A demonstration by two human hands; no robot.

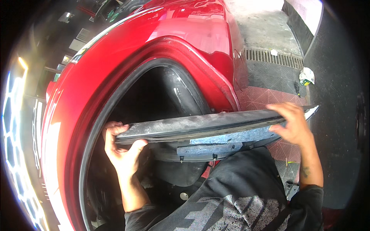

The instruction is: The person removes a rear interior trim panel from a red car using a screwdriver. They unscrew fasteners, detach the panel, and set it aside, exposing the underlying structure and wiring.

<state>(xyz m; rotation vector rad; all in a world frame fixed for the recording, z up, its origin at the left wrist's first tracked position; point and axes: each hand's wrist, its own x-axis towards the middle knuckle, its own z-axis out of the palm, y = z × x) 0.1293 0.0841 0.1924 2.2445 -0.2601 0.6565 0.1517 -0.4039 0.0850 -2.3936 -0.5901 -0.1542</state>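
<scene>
Bright hexagonal lights [14, 142] at left, pale concrete floor [264, 32], drain grate [275, 58], red and gray floor tiles [266, 77], dark right-hand wall [335, 77]

A long, narrow dark-grey panel [200, 122] with a textured, pale-scuffed face is held crosswise over the opening in the glossy red car body [115, 46]; blue fibrous padding [246, 134] shows beneath.

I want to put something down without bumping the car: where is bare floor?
Concrete lies bare beyond the drain grate, and the grey tiles are bare between it, the red car and the white-green item. Crowded: around the small black object, and at the car, where the left hand and right hand hold a long dark panel.
</scene>
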